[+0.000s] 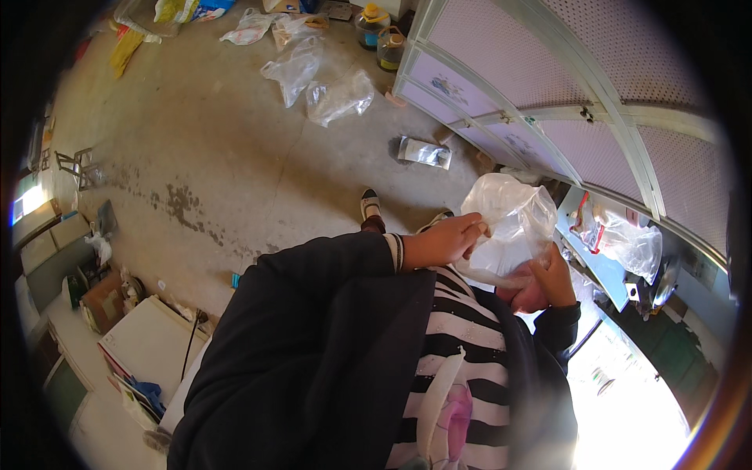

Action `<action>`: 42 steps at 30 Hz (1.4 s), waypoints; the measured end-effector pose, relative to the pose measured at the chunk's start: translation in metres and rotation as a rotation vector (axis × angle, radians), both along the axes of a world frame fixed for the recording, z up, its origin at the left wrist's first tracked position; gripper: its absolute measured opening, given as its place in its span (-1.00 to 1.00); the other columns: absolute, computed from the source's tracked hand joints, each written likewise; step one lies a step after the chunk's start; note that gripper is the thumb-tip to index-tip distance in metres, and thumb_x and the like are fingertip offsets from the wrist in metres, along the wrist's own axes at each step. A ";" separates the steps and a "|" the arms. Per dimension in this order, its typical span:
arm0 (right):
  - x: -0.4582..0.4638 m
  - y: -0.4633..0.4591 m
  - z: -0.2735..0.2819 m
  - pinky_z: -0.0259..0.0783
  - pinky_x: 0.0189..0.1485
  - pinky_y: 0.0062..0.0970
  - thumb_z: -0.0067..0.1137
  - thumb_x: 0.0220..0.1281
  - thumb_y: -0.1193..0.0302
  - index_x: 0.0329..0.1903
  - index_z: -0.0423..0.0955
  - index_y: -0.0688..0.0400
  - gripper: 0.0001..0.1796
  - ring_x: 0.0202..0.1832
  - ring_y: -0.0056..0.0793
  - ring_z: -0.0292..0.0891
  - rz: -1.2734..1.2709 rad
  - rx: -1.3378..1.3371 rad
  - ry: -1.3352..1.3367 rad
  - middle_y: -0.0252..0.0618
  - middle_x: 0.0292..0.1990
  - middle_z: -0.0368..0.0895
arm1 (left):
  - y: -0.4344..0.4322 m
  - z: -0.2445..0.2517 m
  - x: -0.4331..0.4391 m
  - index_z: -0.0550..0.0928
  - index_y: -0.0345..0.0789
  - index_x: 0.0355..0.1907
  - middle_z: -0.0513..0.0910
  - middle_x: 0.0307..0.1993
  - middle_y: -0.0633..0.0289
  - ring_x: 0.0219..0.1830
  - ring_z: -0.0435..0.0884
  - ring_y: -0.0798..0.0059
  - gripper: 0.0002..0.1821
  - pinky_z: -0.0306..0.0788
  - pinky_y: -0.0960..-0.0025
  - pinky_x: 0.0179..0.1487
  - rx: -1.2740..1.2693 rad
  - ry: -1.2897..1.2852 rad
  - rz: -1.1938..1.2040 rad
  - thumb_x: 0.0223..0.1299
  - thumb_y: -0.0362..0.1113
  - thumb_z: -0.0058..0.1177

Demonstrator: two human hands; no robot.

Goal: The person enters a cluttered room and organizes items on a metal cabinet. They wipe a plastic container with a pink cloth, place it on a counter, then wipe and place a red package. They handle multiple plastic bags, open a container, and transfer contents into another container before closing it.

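Observation:
Both hands hold a clear plastic bag [511, 217] in front of my striped top, its film puffed out and crumpled. My left hand [449, 239] pinches the bag's left edge between thumb and fingers. On the opposite side, my right hand [546, 279] grips the lower right edge, its palm partly behind the film. I cannot make out anything inside the bag.
A tall lilac cabinet [499, 64] with metal framing stands at the right. Several plastic bags [341, 97] and oil jugs [372, 26] are on the concrete floor ahead. A silvery packet [425, 153] lies nearer. At the left rises a white chest [150, 338].

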State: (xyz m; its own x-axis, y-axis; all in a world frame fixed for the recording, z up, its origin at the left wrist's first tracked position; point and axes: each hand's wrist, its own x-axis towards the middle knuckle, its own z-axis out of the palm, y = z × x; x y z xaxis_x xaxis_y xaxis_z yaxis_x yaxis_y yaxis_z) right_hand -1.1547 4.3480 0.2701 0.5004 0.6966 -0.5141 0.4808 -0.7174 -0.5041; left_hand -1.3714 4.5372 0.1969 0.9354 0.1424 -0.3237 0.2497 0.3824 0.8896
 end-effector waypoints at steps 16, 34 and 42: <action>-0.014 0.042 0.013 0.42 -0.30 -0.57 0.08 0.18 0.55 0.22 0.39 0.16 -0.50 -0.37 -0.58 0.49 -0.200 0.408 0.044 -0.19 -0.03 0.61 | 0.057 0.012 -0.044 0.53 -0.32 -0.11 0.43 -0.55 0.34 -0.57 0.35 0.64 -0.66 0.29 0.53 -0.42 -0.047 0.007 0.430 0.55 -0.15 -0.33; -0.046 0.120 0.142 0.35 -0.07 -0.51 -0.02 0.47 0.26 0.01 0.46 0.19 -0.72 -0.17 -0.55 0.40 -0.629 1.396 0.659 -0.34 -0.20 0.52 | 0.076 0.129 -0.005 0.13 -0.24 0.47 0.15 0.27 0.02 0.32 0.22 0.18 0.04 0.26 0.24 0.32 0.746 -0.462 0.223 -0.03 -0.18 0.45; -0.033 0.141 0.140 0.29 0.27 -0.40 -0.06 0.48 0.41 0.20 0.33 0.30 -0.65 0.16 -0.43 0.40 0.188 1.028 0.479 -0.18 0.11 0.45 | 0.080 0.127 0.059 0.45 -0.32 0.22 0.56 0.11 0.22 0.14 0.54 0.49 -0.41 0.41 0.39 0.20 0.422 -0.488 0.274 0.10 -0.36 0.27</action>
